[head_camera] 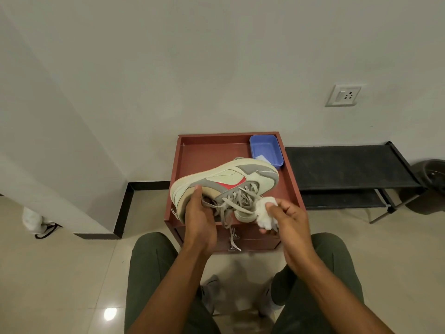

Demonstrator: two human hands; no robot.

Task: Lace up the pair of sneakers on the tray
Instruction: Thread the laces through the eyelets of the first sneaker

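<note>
Your left hand [199, 220] grips a sneaker [224, 182] whose cream upper looks like smooth, matt leather with grey suede-like panels and a red patch, its flat woven cloth laces [231, 206] hanging loose, while your right hand [286, 220] pinches a crumpled white cloth or tissue [265, 213], soft and matt; which of the two you cannot tell. The reddish-brown tray [212, 148] has a smooth, painted, wood-like finish, and the blue tub [266, 150] in it looks like slightly glossy plastic. The floor tiles [60, 273] are polished and reflective, the wall [192, 56] is matt paint, and the black rack [349, 165] looks matt.
</note>
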